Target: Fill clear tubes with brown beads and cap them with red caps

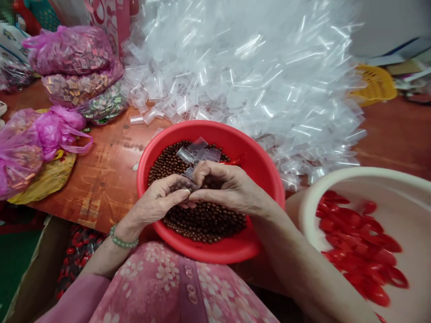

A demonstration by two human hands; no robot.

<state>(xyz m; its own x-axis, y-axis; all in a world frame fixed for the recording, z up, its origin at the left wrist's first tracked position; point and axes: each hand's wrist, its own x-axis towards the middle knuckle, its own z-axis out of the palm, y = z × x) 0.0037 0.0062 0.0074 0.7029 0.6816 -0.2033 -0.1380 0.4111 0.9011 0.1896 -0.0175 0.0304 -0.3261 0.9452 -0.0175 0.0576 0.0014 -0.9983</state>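
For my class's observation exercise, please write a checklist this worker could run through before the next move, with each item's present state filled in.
1. Left hand holding a clear piece: ok, over the red basin.
2. Right hand gripping something: cannot tell; its fingertips meet at the piece's end.
3. Brown beads within reach: ok, spread in the basin beneath both hands.
4. All clear pieces inside the basin: not ok; a large heap lies on the table.
5. Red parts contained: ok, grouped in the white tub.
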